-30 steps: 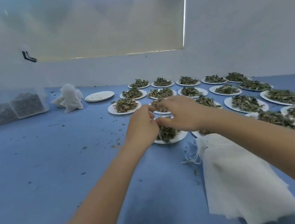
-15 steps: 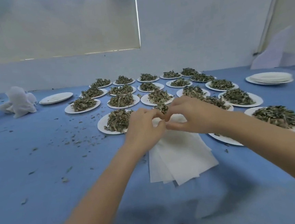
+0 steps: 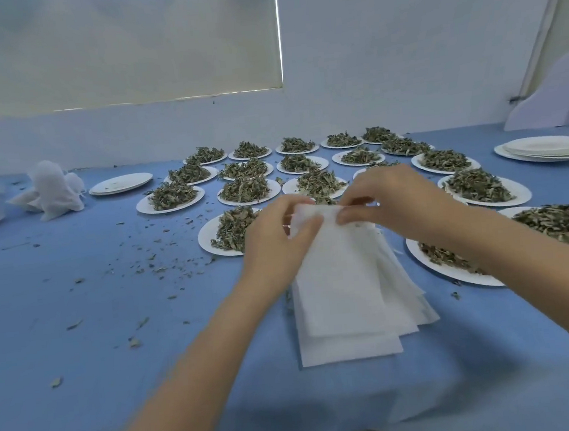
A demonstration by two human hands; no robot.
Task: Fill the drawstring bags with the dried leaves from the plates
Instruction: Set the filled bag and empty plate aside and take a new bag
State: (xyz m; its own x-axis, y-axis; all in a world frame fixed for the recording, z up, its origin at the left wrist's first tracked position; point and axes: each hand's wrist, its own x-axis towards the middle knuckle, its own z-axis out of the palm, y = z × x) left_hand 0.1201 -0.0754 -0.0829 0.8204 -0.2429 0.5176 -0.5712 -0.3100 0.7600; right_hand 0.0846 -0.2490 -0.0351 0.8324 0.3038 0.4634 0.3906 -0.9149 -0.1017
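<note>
A flat white drawstring bag (image 3: 338, 272) is lifted at its top edge off a fanned stack of empty white bags (image 3: 353, 346) on the blue table. My left hand (image 3: 275, 240) pinches the bag's top left corner. My right hand (image 3: 392, 202) pinches the top edge on the right. Just behind my left hand sits a white plate of dried leaves (image 3: 209, 235). Several more plates heaped with dried leaves (image 3: 246, 189) fill the table beyond and to the right.
Filled white bags (image 3: 52, 189) lie at the back left beside an emptied plate (image 3: 120, 183). A stack of empty plates (image 3: 545, 149) stands at the far right. Leaf crumbs (image 3: 150, 265) litter the blue cloth on the left. A white wall runs behind the table.
The view has swung right and settled on the bag stack. My hands, which were together above a plate, now pinch the top edge of the uppermost bag and have raised it.
</note>
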